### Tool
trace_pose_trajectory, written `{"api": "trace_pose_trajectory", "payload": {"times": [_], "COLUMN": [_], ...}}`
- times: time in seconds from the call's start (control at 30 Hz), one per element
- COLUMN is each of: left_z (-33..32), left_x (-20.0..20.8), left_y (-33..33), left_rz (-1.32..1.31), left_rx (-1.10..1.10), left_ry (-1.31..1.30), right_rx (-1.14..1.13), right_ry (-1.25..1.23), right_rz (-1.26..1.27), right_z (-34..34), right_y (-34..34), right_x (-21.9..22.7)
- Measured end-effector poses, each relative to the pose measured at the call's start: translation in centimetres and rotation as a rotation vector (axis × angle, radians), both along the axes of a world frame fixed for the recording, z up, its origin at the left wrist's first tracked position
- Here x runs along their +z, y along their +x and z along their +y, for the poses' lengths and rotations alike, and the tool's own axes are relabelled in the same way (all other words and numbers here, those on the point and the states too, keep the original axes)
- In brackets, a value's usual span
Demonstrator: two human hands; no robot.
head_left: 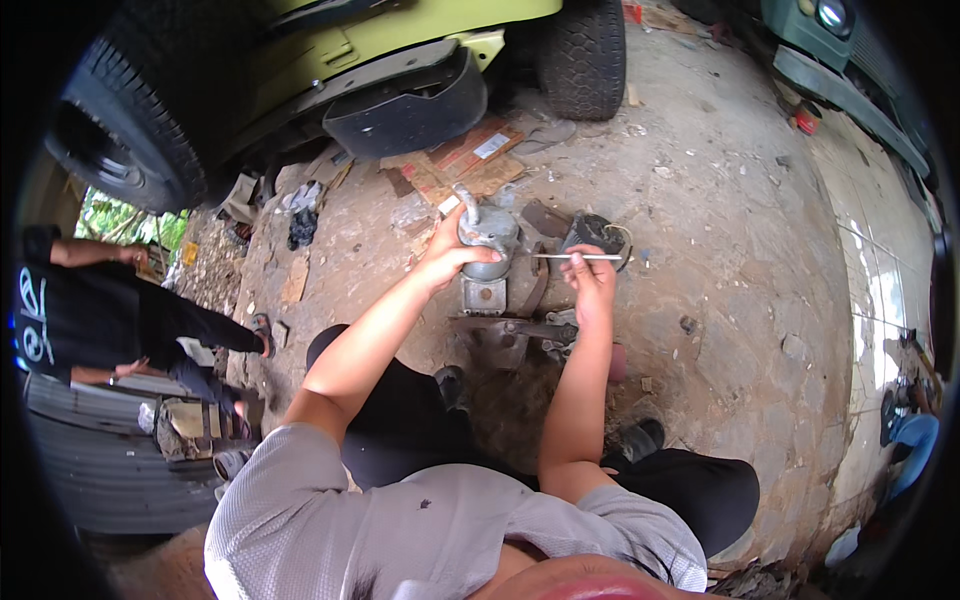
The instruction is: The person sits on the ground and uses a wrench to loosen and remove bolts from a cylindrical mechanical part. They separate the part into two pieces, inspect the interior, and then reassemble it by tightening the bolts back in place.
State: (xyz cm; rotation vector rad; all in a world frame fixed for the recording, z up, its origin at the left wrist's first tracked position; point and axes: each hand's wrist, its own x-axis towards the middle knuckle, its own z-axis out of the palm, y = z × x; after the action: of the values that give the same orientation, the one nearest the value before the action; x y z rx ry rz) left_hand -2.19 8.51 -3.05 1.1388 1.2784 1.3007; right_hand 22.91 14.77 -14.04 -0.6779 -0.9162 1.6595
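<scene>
My left hand (450, 260) is closed round the side of a grey cast-metal housing (487, 228). A bent pipe stub rises from the housing's far end, and a squarish flange (484, 295) shows at its near end. To the right, my right hand (592, 284) pinches a thin, pale rod (598, 257) that lies level and points left toward the housing, apart from it. Just beyond the right hand a dark round can (597, 231) sits on the ground, partly hidden. Dark metal pieces (510, 328) lie between the housing and my feet.
A yellow-green vehicle (400, 45) with large tyres (582, 60) stands ahead, cardboard (465, 160) lying near it. Another person in dark clothes (110, 310) is at the left. A green vehicle (850, 95) stands far right. Someone's blue-clad leg (912, 450) shows at the right edge.
</scene>
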Motion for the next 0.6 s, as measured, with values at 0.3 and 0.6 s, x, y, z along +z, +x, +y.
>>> {"api": "trace_pose_trajectory", "payload": {"times": [0.3, 0.6], "left_z": [-6.7, -13.1], "left_x": [6.0, 13.8], "left_y": [1.2, -4.0], "left_rz": [-0.223, -0.833], "left_rx": [0.121, 0.290], "left_ry": [0.081, 0.207], "right_rx": [-0.108, 0.094], "right_ry": [-0.114, -0.004], "right_rz": [0.057, -0.435], "right_z": [-1.0, -1.7], "right_y": [3.5, 6.0], "right_x": [1.0, 1.3]}}
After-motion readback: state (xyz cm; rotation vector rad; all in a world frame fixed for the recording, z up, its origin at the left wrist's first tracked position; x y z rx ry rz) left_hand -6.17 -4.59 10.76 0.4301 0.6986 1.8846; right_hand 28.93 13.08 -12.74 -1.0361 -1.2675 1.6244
